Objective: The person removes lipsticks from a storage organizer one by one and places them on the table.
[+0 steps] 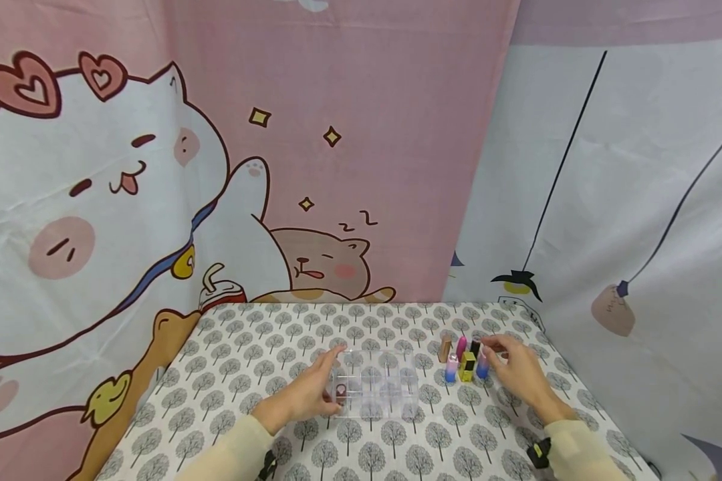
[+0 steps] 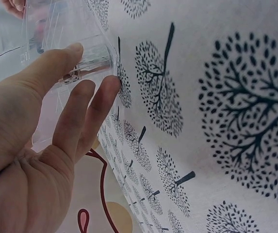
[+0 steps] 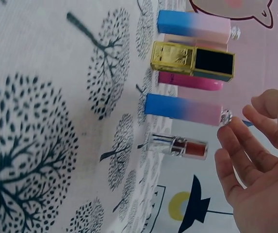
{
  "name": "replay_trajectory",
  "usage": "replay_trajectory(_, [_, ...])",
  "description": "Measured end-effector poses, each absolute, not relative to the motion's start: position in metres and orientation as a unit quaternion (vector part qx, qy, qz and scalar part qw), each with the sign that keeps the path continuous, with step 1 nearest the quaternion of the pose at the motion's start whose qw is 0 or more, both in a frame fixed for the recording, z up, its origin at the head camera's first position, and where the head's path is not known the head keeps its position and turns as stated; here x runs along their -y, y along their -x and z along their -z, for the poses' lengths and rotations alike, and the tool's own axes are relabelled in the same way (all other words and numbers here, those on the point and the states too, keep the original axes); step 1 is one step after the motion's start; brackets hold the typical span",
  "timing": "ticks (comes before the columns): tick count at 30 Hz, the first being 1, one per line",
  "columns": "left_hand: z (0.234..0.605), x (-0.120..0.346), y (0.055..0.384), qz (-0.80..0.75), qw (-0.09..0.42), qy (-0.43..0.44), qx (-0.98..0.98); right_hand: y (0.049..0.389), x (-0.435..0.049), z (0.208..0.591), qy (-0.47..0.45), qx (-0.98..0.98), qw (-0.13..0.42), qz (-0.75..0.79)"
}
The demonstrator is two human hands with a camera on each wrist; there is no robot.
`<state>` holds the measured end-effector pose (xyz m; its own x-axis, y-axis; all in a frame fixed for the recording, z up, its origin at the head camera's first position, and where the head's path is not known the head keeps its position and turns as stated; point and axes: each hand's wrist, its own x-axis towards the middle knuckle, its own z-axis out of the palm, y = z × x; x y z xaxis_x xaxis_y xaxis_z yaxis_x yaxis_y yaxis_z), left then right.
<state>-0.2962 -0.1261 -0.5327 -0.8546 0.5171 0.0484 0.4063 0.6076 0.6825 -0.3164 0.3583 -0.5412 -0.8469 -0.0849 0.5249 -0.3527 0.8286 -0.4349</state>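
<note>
A clear plastic compartment box [image 1: 373,394] stands on the table, my left hand [image 1: 307,393] gripping its left end. In the left wrist view the thumb [image 2: 56,63] lies along one side and the fingers reach to the other. One left compartment contains a small dark red item [image 1: 341,390]. My right hand [image 1: 520,371] is beside a cluster of lipsticks. Its fingertips [image 3: 225,130] are right at the silver knob of a blue-and-pink lipstick [image 3: 182,109]. Next to that are a gold lipstick with black cap [image 3: 172,59], a magenta lipstick [image 3: 189,81] and another blue-and-pink lipstick [image 3: 192,25].
A clear tube with a red part [image 3: 177,145] stands beside the cluster. A brown lipstick [image 1: 445,349] is at its back left. The tree-print cloth [image 1: 247,371] covers the table. Cartoon-print curtains [image 1: 385,133] hang behind and along both sides.
</note>
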Motion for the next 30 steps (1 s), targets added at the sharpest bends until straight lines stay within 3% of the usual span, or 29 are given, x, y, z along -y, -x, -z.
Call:
replay_trajectory(14, [0.530, 0.127, 0.294, -0.354, 0.076, -0.259, -0.895, 0.301, -0.327, 0.526, -0.142, 0.901, 0.307, -0.271])
replay_trajectory(24, [0.531, 0.126, 0.296, -0.359, 0.080, -0.256, -0.894, 0.288, -0.295, 0.511, -0.194, 0.900, 0.272, -0.280])
replay_trajectory(30, [0.531, 0.128, 0.297, -0.363, 0.083, -0.261, -0.891, 0.282, -0.270, 0.508, -0.235, 0.895, 0.278, -0.259])
